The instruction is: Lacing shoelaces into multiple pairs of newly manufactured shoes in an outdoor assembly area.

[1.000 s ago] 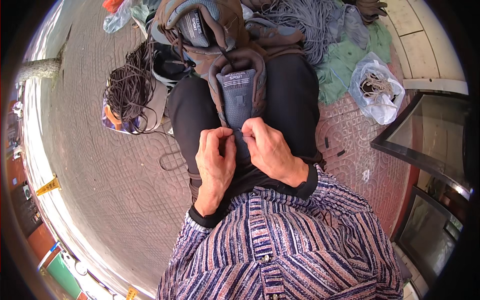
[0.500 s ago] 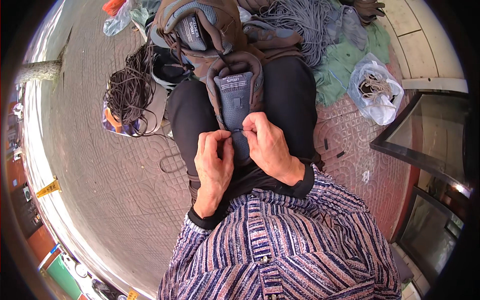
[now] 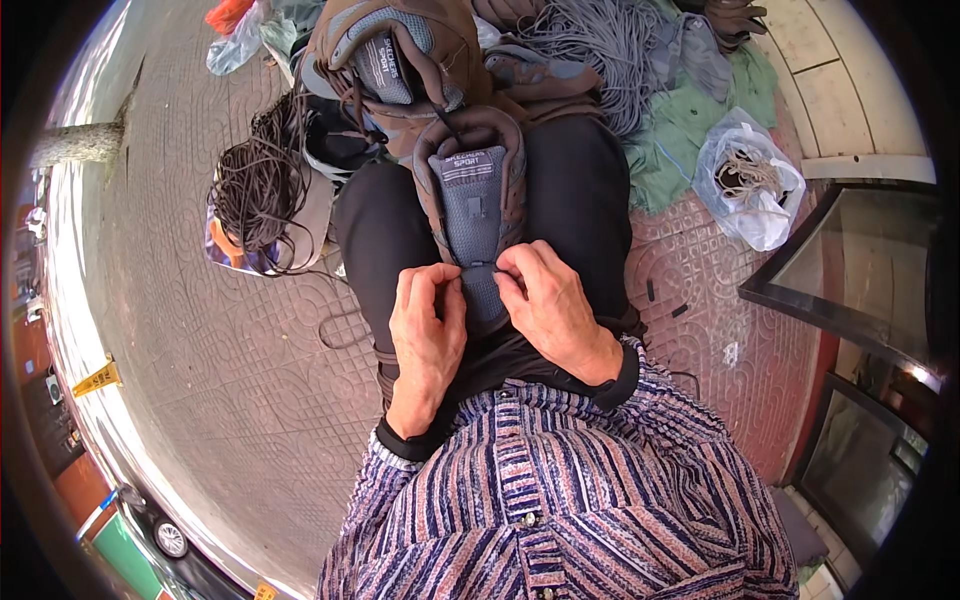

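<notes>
A grey-blue and brown shoe upper [image 3: 475, 215] rests on my lap between my thighs, its padded collar pointing away from me. A short dark lace [image 3: 480, 264] crosses its mesh tongue. My left hand [image 3: 428, 325] is closed in a pinch at the lace's left end, by the upper's edge. At the right end my right hand [image 3: 548, 310] pinches too, thumb and forefinger together. The fingertips hide how the lace ends run. Just beyond stands another brown and grey-blue shoe upper [image 3: 385, 70], with similar pieces behind it.
Left of my knees lies a bundle of dark laces [image 3: 262, 180]. Grey laces [image 3: 590, 50] are heaped at the far right beside a green cloth [image 3: 670, 155]. A clear plastic bag [image 3: 775, 215] holds pale cord. Dark-framed glass panels [image 3: 860, 270] stand at right on the patterned paving.
My right hand has moved slightly to the right and nearer me, away from the left one, showing more lace across the tongue. My left hand has barely moved.
</notes>
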Motion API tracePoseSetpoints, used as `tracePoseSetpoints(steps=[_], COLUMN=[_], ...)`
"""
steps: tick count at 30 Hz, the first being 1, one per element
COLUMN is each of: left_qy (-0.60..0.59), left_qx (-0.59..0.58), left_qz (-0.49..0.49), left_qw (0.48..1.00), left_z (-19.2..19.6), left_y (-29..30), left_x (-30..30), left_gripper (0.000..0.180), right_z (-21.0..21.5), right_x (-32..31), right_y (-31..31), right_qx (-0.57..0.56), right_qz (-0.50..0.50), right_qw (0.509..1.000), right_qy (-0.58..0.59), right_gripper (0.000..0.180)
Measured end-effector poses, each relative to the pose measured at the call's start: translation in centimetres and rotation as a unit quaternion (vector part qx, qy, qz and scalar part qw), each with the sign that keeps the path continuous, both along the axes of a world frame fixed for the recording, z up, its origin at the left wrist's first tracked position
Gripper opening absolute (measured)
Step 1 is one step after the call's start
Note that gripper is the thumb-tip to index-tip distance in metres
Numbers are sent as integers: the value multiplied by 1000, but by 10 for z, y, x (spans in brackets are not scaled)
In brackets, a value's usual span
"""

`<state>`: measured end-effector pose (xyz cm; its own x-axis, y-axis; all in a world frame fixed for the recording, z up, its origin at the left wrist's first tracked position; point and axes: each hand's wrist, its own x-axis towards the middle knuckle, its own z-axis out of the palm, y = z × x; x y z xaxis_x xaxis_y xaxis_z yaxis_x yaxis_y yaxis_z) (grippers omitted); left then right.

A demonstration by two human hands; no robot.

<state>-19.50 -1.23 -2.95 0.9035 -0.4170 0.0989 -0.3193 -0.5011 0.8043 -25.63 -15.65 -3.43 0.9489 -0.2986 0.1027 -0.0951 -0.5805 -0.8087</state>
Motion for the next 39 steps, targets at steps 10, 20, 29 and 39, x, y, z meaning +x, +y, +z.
tracePoseSetpoints(steps=[10, 20, 29, 39], left_qy=[12, 25, 36, -4], left_qx=[-14, -32, -47, -46], left_qz=[60, 57, 56, 46], left_qw=[998, 998, 997, 998], left_z=[2, 0, -6, -4], left_y=[-5, -6, -1, -5], left_x=[-3, -2, -3, -4], left_gripper=[10, 8, 9, 9], right_z=[-3, -6, 0, -7], right_x=[13, 9, 4, 12], right_y=[10, 19, 14, 22], right_qx=[-77, -55, 61, 22], right_qz=[16, -16, -76, -65], right_qw=[997, 998, 995, 998], right_qy=[14, 7, -15, 10], right_gripper=[11, 10, 14, 13])
